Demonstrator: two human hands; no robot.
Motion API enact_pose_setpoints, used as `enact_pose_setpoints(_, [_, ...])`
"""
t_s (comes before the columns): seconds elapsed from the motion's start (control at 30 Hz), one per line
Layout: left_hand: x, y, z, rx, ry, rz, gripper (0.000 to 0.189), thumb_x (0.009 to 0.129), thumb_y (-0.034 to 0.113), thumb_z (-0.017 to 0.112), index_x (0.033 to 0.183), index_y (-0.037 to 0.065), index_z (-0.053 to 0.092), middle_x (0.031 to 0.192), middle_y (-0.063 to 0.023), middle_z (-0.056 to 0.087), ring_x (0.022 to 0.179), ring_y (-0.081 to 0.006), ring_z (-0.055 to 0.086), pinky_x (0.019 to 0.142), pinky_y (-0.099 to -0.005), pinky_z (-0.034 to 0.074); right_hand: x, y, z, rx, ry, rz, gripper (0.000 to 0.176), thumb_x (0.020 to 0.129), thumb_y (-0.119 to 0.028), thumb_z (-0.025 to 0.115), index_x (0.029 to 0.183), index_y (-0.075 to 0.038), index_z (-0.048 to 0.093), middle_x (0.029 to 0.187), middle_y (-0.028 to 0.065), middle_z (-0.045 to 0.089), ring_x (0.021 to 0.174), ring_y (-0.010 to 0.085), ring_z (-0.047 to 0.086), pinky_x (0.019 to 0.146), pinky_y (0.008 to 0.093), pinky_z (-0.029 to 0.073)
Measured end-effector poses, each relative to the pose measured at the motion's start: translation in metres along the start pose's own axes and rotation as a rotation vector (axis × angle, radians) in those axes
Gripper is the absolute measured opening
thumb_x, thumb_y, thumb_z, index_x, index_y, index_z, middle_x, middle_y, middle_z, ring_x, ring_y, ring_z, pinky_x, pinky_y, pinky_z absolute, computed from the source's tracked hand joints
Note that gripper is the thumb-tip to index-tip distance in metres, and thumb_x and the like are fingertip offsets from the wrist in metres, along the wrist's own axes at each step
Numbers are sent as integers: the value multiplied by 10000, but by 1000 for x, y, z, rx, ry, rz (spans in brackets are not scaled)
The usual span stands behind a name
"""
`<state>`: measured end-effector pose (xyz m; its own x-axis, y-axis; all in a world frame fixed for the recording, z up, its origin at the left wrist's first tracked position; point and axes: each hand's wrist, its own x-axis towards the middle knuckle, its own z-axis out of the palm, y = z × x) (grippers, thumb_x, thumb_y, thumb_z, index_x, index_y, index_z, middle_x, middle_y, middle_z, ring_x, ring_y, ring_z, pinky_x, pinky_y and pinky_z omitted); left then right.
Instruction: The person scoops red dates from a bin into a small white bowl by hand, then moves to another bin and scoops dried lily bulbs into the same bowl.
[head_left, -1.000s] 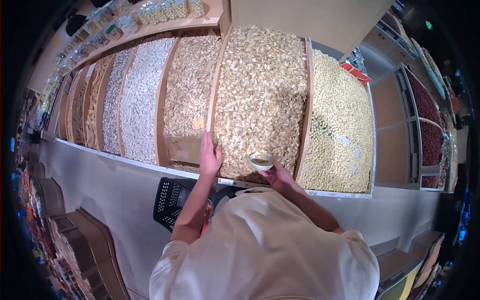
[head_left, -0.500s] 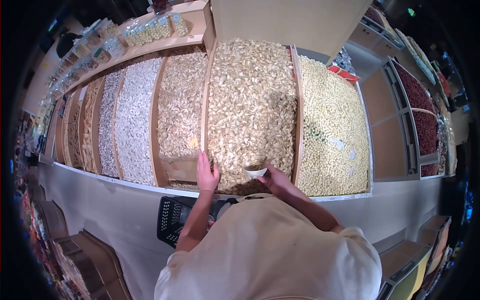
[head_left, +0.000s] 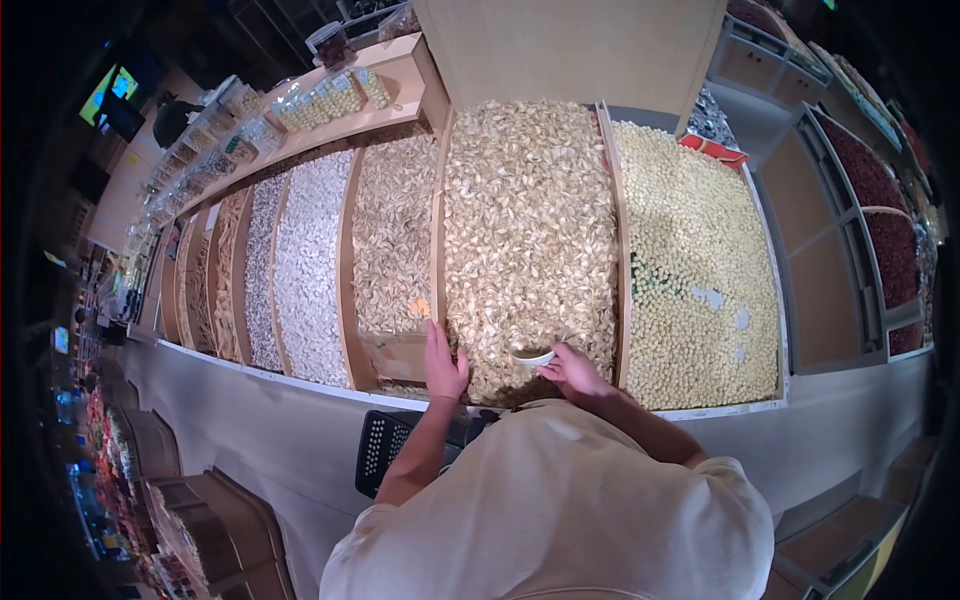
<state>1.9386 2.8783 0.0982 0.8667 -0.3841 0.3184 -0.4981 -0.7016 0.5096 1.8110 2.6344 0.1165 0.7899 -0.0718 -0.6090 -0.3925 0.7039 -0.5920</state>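
Observation:
My right hand (head_left: 576, 372) grips a small white bowl (head_left: 535, 361) by its right edge, low over the front part of the wide bin of pale brown dried flakes (head_left: 530, 220). The bowl's rim shows, but what is inside it is hard to make out. My left hand (head_left: 446, 370) holds nothing. Its fingers are stretched out and point away from me, resting by the wooden divider (head_left: 438, 240) at the left side of that bin.
Left of the flakes lie a bin of similar slices (head_left: 393, 230) and a bin of white pieces (head_left: 312, 270). Round cream-coloured pieces (head_left: 700, 300) fill the bin on the right. A shelf with jars (head_left: 340, 95) stands behind. A dark perforated basket (head_left: 385, 440) is below my left forearm.
The view has shifted, so the bins and both hands appear further right and lower. A dark shadow on the right of the flakes has gone. The bowl is still in my right hand.

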Motion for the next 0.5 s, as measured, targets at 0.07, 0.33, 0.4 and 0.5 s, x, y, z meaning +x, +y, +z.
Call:
enact_pose_setpoints(0.07, [1,0,0,-8,-5,3,688,870,157,565,1443,-82,267,1517,-303,244,1370,-456,312,1124,-460,289,2,3,-1,-3,4,-11,326,1014,-264,458,1180,11,514,1165,145,618,1080,235,620,934,367,515])
enact_pose_setpoints(0.33, [0,-1,-1,-39,-34,-28,698,867,160,561,1450,-77,259,1525,-301,227,1393,-447,279,1139,-445,272,2,4,9,-199,118,-340,368,947,-121,595,1270,17,484,936,58,628,821,120,612,710,268,521])
enact_pose_setpoints(0.4, [0,-1,0,-44,-37,-31,700,866,161,560,1450,-78,258,1525,-302,225,1395,-446,275,1140,-445,270,-4,-5,9,-296,131,-420,401,945,-113,597,1303,13,469,917,43,627,790,104,597,687,260,506])
enact_pose_setpoints(0.5, [-1,-1,-1,-18,-33,-12,703,863,163,561,1449,-80,257,1525,-303,223,1393,-449,277,1139,-445,271,-10,-12,7,-360,165,-496,432,940,-94,602,1333,10,456,916,29,625,776,86,579,676,252,491])
